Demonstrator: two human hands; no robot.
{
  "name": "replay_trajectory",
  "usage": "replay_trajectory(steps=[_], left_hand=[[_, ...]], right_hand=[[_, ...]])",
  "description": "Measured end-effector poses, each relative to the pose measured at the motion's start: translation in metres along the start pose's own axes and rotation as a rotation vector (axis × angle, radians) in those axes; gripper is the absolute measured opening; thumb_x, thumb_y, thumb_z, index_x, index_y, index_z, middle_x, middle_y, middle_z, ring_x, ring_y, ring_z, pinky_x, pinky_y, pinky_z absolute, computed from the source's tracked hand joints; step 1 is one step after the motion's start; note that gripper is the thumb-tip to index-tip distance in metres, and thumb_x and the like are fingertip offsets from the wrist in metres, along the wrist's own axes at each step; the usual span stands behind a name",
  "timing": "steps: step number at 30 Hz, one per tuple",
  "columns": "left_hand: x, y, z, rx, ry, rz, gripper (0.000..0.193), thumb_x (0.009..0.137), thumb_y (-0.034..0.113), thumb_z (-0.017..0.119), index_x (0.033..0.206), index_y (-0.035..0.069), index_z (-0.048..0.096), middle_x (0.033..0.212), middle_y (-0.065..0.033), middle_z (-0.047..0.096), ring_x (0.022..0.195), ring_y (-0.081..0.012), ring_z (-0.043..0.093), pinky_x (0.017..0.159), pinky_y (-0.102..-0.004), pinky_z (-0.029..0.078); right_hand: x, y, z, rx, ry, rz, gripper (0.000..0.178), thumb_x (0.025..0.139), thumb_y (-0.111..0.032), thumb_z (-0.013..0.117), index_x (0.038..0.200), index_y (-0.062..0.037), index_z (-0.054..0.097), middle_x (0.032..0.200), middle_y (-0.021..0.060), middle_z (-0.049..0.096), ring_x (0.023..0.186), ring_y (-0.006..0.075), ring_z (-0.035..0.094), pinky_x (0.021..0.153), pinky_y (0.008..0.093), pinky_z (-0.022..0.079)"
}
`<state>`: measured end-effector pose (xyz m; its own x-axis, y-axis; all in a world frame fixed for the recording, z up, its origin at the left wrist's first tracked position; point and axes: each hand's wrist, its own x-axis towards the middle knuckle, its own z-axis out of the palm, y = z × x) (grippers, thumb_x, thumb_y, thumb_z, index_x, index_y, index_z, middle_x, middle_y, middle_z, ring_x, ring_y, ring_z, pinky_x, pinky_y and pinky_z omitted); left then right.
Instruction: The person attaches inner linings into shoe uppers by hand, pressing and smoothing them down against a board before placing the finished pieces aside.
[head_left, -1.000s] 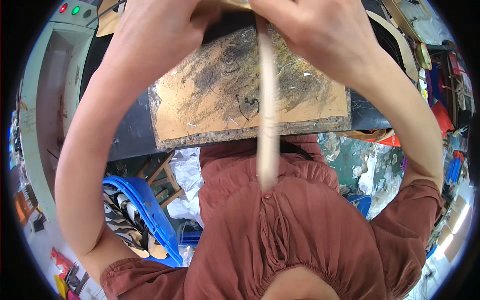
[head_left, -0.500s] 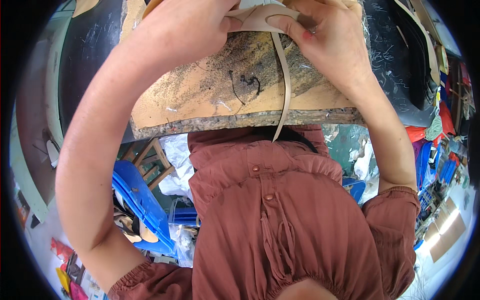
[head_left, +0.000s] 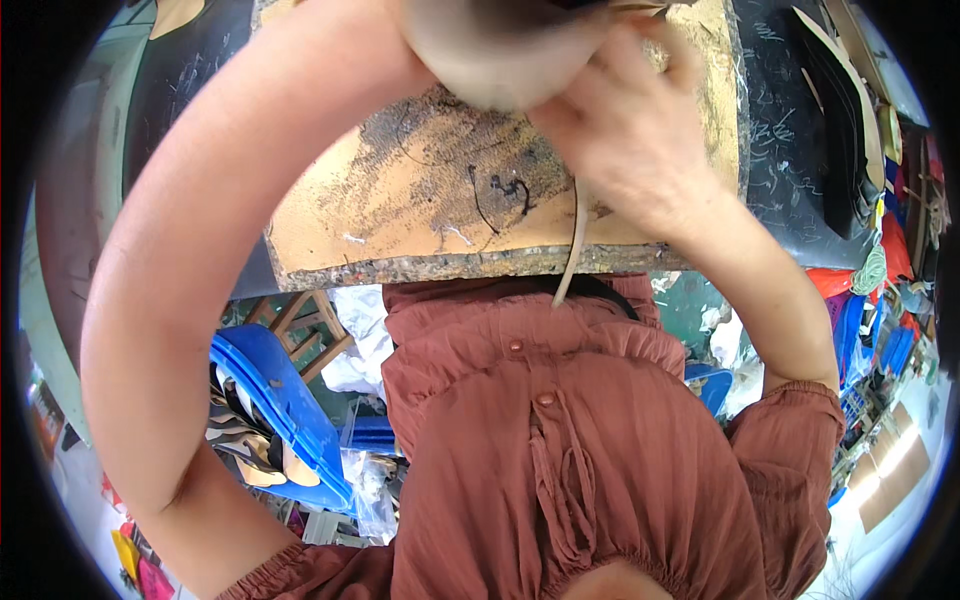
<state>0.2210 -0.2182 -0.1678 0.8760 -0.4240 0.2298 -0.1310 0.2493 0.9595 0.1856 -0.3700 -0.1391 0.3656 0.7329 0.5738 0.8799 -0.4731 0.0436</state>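
Observation:
A curved, smooth beige piece (head_left: pixel 500 55), blurred by motion, fills the top middle of the view. Its kind is not clear, and something dark shows at its upper edge. My left forearm (head_left: pixel 300 95) reaches up to its left side, with the hand out of sight. At the piece's right edge is my right hand (head_left: pixel 640 130), its fingers bent against or close to it. They are too smeared to show a grip. Below that hand, a narrow beige strip (head_left: pixel 577 235) hangs over the front edge of the worn work board (head_left: pixel 370 225); its upper end is hidden.
Black scratched surfaces flank the board, with curved dark and tan pieces (head_left: pixel 850 120) stacked at right. Below left, a blue bin (head_left: pixel 290 410) holds tan and black scraps beside a wooden frame (head_left: pixel 300 335). Black thread bits (head_left: pixel 510 190) lie on the board.
The beige piece has swung down and shows a broad curved face. My left hand has gone up out of view. My right hand has moved down and left, with its fingers turned inward.

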Motion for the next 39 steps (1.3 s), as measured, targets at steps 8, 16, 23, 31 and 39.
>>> replay_trajectory(steps=[8,16,23,31,39], left_hand=[[-0.002,0.082,-0.029,1.081,-0.471,0.234,0.042,0.091,0.013,0.056,0.131,0.002,0.058,0.133,-0.0171,0.059,0.118,-0.0252,0.061,0.097,-0.0358,0.052],[-0.026,0.089,-0.049,1.645,-0.536,0.617,0.052,0.091,0.008,0.052,0.142,0.002,0.049,0.147,-0.019,0.046,0.132,-0.0272,0.05,0.11,-0.0389,0.043],[-0.032,-0.022,-0.079,1.97,0.034,1.342,0.047,0.092,0.011,0.053,0.135,-0.006,0.053,0.137,-0.0184,0.057,0.117,-0.0286,0.063,0.101,-0.0366,0.052],[-0.033,0.077,-0.035,1.473,-0.249,0.274,0.05,0.093,0.009,0.053,0.143,0.001,0.047,0.133,-0.0202,0.058,0.119,-0.0343,0.059,0.101,-0.0411,0.05],[-0.068,0.089,-0.035,1.936,-0.133,0.063,0.013,0.087,0.013,0.064,0.092,0.001,0.064,0.082,-0.0191,0.065,0.082,-0.0363,0.066,0.071,-0.0407,0.051]], right_hand=[[-0.014,-0.009,0.012,-0.085,-0.17,0.004,0.015,0.07,-0.016,0.064,0.079,-0.0095,0.074,0.087,-0.0013,0.06,0.103,0.0164,0.055,0.104,0.0355,0.039],[-0.003,-0.023,0.022,-0.154,-0.194,0.006,0.015,0.074,-0.013,0.064,0.084,-0.0085,0.074,0.091,0.0015,0.06,0.101,0.0188,0.056,0.105,0.0346,0.036],[0.006,-0.037,0.022,-0.136,-0.215,-0.017,0.013,0.068,-0.015,0.063,0.072,-0.0086,0.074,0.089,0.0034,0.061,0.099,0.0214,0.058,0.101,0.0331,0.039],[0.011,-0.034,0.03,-0.166,-0.206,0.043,0.012,0.079,-0.013,0.062,0.084,-0.0052,0.069,0.089,0.0037,0.059,0.095,0.0216,0.058,0.097,0.0343,0.04],[0.026,-0.049,0.034,-0.233,-0.304,-0.033,0.011,0.089,-0.01,0.059,0.087,-0.001,0.065,0.088,0.008,0.058,0.09,0.0234,0.058,0.09,0.0363,0.044]])
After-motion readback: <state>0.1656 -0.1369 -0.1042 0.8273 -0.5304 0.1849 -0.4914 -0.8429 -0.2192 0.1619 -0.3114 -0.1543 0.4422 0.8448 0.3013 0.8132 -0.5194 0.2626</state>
